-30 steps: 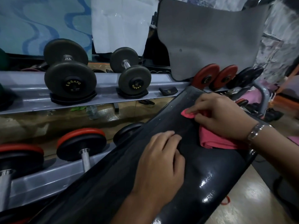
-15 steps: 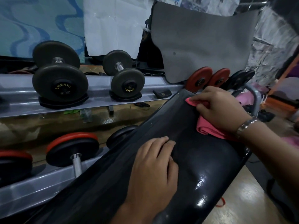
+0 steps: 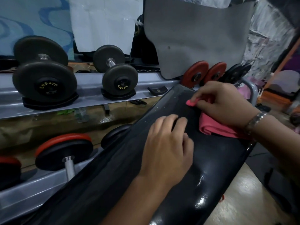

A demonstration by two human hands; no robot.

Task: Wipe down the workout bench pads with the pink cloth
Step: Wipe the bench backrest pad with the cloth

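Hands press pink cloth (image 3: 215, 127) on bench pad (image 3: 211, 159) beside ENSAYO dumbbells (image 3: 120, 82).

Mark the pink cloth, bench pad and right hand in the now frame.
pink cloth (image 3: 214, 128): head view, folded part below the hand.
bench pad (image 3: 215, 159): head view, bare glossy black top.
right hand (image 3: 222, 103): head view, back of hand.

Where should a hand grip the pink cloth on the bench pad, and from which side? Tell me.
Grip the pink cloth at its folded bulk, from above and the bench's right edge, as the right hand does now. It lies flat on the black bench pad, so only the top offers purchase; pressing fingers down pins the folds. The left hand rests flat on the pad, leaving that side crowded.
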